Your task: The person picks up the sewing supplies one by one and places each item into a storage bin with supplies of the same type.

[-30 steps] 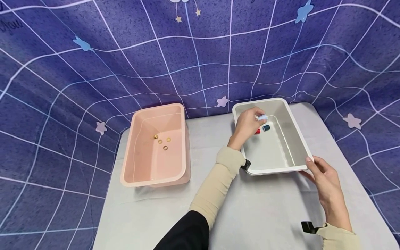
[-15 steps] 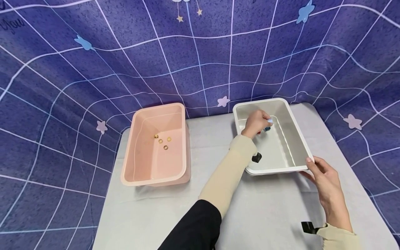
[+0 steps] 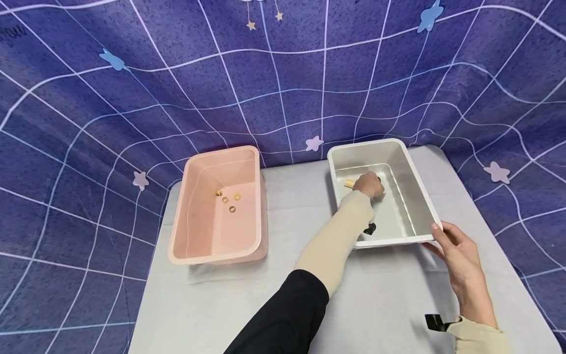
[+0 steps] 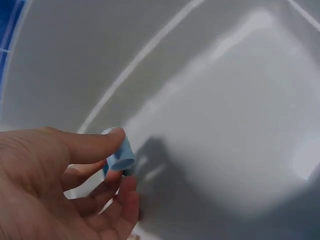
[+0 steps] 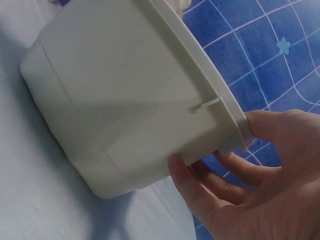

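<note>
My left hand (image 3: 370, 187) is down inside the grey plastic tub (image 3: 420, 189). In the left wrist view its thumb and fingers pinch a small light-blue cylinder (image 4: 123, 155) with a flared, hollowed end, like a spool. The head view hides that piece behind the hand. A yellowish piece (image 3: 349, 183) lies in the tub just left of the hand. Scraps of red and dark teal show behind the fingers in the left wrist view. My right hand (image 3: 462, 260) grips the tub's near right corner, thumb on the rim (image 5: 239, 125) and fingers beneath it.
A pink plastic tub (image 3: 177, 236) stands to the left on the white-covered table (image 3: 292, 216), with several small gold-coloured rings (image 3: 232, 209) on its floor. Behind the table hangs a purple-blue curtain (image 3: 283, 108) with a grid and stars.
My left hand has moved rightward and deeper into the grey tub with the light-blue piece. The yellowish piece has come into view beside it. My right hand stays at the corner.
</note>
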Demonstrator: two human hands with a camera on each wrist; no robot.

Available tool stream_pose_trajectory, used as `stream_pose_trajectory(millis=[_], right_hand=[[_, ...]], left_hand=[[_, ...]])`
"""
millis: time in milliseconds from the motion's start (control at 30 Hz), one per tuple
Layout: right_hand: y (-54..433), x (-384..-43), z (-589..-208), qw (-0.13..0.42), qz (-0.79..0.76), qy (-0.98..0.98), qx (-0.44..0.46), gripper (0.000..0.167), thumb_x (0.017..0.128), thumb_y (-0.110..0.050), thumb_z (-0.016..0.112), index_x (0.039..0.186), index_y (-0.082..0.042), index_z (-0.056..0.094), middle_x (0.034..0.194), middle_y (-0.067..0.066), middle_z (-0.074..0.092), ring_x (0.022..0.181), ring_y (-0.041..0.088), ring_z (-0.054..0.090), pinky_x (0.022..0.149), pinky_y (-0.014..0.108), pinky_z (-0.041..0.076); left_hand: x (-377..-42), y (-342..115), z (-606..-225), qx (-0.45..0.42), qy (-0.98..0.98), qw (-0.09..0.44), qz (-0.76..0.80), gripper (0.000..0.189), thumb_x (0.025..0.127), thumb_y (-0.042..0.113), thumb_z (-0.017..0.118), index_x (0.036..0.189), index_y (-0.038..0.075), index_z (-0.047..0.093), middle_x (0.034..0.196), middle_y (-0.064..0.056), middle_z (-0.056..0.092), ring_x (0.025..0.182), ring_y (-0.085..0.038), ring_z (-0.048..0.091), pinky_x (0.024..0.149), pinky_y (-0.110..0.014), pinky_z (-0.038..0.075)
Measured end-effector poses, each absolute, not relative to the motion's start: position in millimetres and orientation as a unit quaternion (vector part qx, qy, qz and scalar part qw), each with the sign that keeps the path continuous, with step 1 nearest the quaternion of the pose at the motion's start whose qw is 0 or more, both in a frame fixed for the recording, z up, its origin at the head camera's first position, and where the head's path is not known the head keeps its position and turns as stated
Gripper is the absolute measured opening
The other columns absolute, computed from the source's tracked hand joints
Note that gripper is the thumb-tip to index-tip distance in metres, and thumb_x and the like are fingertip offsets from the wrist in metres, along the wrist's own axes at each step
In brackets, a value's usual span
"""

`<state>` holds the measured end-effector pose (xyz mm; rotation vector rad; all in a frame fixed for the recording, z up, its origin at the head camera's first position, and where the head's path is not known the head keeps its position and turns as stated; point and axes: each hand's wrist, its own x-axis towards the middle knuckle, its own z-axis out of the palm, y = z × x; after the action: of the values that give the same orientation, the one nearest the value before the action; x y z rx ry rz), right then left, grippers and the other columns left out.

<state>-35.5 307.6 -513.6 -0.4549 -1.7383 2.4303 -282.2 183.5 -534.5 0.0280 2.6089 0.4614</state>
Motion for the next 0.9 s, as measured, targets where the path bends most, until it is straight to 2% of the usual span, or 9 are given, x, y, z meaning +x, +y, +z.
stream_pose_trajectory(millis=[133, 233, 300, 467, 633, 900], right_hand=[[307, -35, -514, 0.058, 0.804, -0.572, -0.15, 0.015, 0.102, -0.009, 0.066, 0.113, -0.015, 0.073, 0.108, -0.01, 0.072, 0.091, 0.003, 0.073, 0.081, 0.021, 0.062], [307, -35, -515, 0.058, 0.803, -0.573, -0.15, 0.015, 0.102, -0.009, 0.066, 0.114, -0.015, 0.073, 0.109, -0.01, 0.072, 0.091, 0.003, 0.073, 0.082, 0.021, 0.062], [307, -34, -516, 0.056, 0.803, -0.574, -0.151, 0.015, 0.102, -0.01, 0.066, 0.113, -0.015, 0.073, 0.108, -0.009, 0.072, 0.091, 0.003, 0.073, 0.082, 0.021, 0.062], [305, -33, -516, 0.058, 0.797, -0.582, -0.151, 0.014, 0.102, -0.01, 0.066, 0.113, -0.016, 0.072, 0.107, -0.009, 0.072, 0.091, 0.004, 0.073, 0.082, 0.021, 0.062], [306, -34, -516, 0.056, 0.79, -0.591, -0.154, 0.014, 0.102, -0.012, 0.066, 0.114, -0.016, 0.071, 0.108, -0.01, 0.071, 0.092, 0.002, 0.073, 0.081, 0.02, 0.062], [307, -37, -515, 0.055, 0.788, -0.592, -0.158, 0.015, 0.102, -0.012, 0.066, 0.116, -0.014, 0.071, 0.109, -0.01, 0.071, 0.092, 0.002, 0.073, 0.082, 0.02, 0.062]], left_hand=[[-282, 189, -547, 0.004, 0.962, 0.229, 0.148, 0.018, 0.079, 0.03, 0.089, 0.088, 0.024, 0.075, 0.095, 0.008, 0.077, 0.075, -0.012, 0.064, 0.065, -0.029, 0.056], [-279, 188, -546, 0.011, 0.967, 0.214, 0.138, 0.015, 0.081, 0.029, 0.085, 0.092, 0.026, 0.075, 0.099, 0.008, 0.077, 0.075, -0.011, 0.063, 0.066, -0.029, 0.055], [-275, 186, -542, 0.017, 0.971, 0.204, 0.126, 0.011, 0.086, 0.028, 0.079, 0.097, 0.028, 0.076, 0.105, 0.009, 0.077, 0.081, -0.01, 0.066, 0.068, -0.029, 0.055], [-264, 185, -537, 0.039, 0.982, 0.168, 0.073, 0.021, 0.092, 0.028, 0.066, 0.109, 0.035, 0.077, 0.116, 0.012, 0.077, 0.104, -0.011, 0.072, 0.078, -0.031, 0.056], [-262, 188, -541, 0.062, 0.985, 0.16, 0.031, 0.024, 0.093, 0.031, 0.066, 0.114, 0.038, 0.075, 0.119, 0.012, 0.076, 0.111, -0.015, 0.07, 0.087, -0.032, 0.055], [-267, 194, -547, 0.06, 0.985, 0.162, 0.01, 0.027, 0.093, 0.034, 0.068, 0.118, 0.043, 0.072, 0.123, 0.014, 0.074, 0.114, -0.013, 0.068, 0.091, -0.033, 0.053]])
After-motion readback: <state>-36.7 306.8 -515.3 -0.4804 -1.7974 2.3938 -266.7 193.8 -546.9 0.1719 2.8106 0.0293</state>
